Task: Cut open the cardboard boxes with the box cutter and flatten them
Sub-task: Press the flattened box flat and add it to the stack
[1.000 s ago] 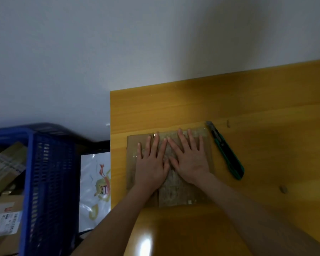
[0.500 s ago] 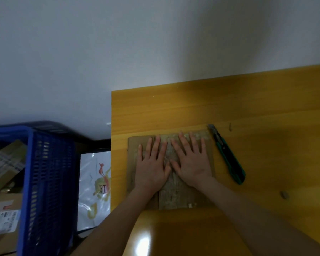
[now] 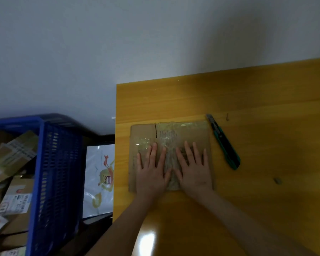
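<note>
A person's left hand [image 3: 150, 177] and right hand [image 3: 196, 175] lie palm-down, side by side, on a flattened cardboard box [image 3: 188, 129] near the left edge of a yellow wooden table [image 3: 266, 100]. Both hands are spread flat with straight fingers, pressing on the cardboard and gripping nothing; the thumbs nearly meet over the middle of the sheet. The cardboard runs out beyond the fingertips toward the wall [image 3: 118, 43], and a narrow strip of it shows outside each little finger. Shiny clear tape [image 3: 146, 143] crosses the sheet just ahead of the left hand's fingers. The box cutter [image 3: 224, 143], green and black, rests on the table just to the outer side of the right hand, alongside the cardboard's right edge, its blade end pointing away from the person; neither hand touches it. Beyond the left hand, off the table's edge and lower down, a white plastic bag [image 3: 100, 172] with a colourful print lies on the floor. Farther out on that same side stands a blue slatted crate [image 3: 57, 172], with labelled cardboard boxes [image 3: 11, 157] piled behind and inside it.
</note>
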Available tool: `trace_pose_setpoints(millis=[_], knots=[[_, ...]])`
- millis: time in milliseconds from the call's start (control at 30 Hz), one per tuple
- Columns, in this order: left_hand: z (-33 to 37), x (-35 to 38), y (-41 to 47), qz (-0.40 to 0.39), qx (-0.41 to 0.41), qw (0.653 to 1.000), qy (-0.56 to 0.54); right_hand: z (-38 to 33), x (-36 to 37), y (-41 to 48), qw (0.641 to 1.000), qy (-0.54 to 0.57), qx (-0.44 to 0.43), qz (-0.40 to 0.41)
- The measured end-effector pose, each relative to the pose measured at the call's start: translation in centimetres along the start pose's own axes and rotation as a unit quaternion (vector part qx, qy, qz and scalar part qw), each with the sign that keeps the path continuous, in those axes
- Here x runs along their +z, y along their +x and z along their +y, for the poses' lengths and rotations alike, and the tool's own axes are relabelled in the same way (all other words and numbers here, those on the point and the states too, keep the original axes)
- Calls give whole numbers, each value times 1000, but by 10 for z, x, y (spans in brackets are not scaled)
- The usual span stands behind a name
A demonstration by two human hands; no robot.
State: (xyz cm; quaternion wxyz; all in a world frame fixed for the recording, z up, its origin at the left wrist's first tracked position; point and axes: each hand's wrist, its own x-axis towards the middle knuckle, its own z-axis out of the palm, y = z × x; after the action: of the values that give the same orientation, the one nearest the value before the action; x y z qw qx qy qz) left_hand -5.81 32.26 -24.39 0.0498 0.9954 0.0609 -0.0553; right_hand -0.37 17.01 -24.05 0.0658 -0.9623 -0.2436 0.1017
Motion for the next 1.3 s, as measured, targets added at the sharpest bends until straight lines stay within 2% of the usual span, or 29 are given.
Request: trace_pose_setpoints(millis=[433, 533, 633, 800, 900, 1100, 1300], knots=[[0, 4, 2, 43, 8, 999, -1, 1, 7, -7, 1000, -14, -9, -14], [2, 0, -2, 19, 2, 1000, -20, 1, 4, -10, 999, -1, 4, -42], [1, -18, 30, 11, -33, 998, -47, 0, 2, -9, 999, 2, 15, -52], [-8, -19, 76, -18, 46, 999, -16, 1, 1, -11, 999, 0, 4, -37], [-10, -8, 75, -22, 34, 999, -24, 1, 0, -5, 1000, 11, 3, -26], [-10, -8, 76, -17, 36, 999, -32, 9, -17, 64, 999, -7, 15, -31], [-10, -8, 75, -28, 34, 999, -25, 7, -13, 63, 999, -7, 18, -35]])
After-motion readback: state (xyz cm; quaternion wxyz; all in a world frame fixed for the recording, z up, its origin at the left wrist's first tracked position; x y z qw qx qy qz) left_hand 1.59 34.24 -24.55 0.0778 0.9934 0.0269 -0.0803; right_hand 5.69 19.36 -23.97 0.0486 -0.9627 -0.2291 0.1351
